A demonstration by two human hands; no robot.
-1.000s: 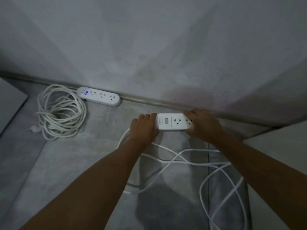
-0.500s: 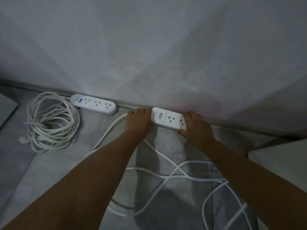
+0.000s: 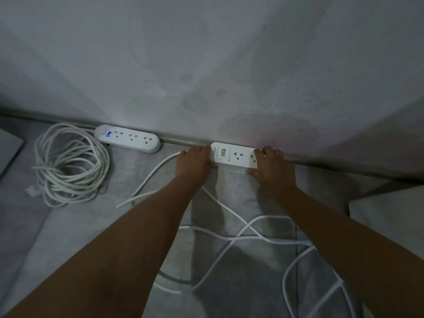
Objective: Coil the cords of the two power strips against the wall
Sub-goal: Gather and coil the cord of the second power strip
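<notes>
A white square-ended power strip (image 3: 234, 155) with a small display lies against the skirting at the foot of the wall. My left hand (image 3: 192, 162) grips its left end and my right hand (image 3: 269, 167) grips its right end, fingers over the top and thumb at the front edge. Its white cord (image 3: 231, 235) trails loose and tangled over the floor between and under my arms. To the left, a rounded white power strip (image 3: 128, 138) with a blue light lies against the wall, with its cord (image 3: 68, 164) coiled in a loose bundle beside it.
The grey floor meets the wall at a pale skirting strip (image 3: 179, 140). A light block or furniture edge (image 3: 390, 216) stands at the right. A flat grey panel (image 3: 9, 148) shows at the far left edge.
Both hands have pushed the square power strip away from me and to the wall; it now lies against the skirting. More of its cord has trailed out to the left.
</notes>
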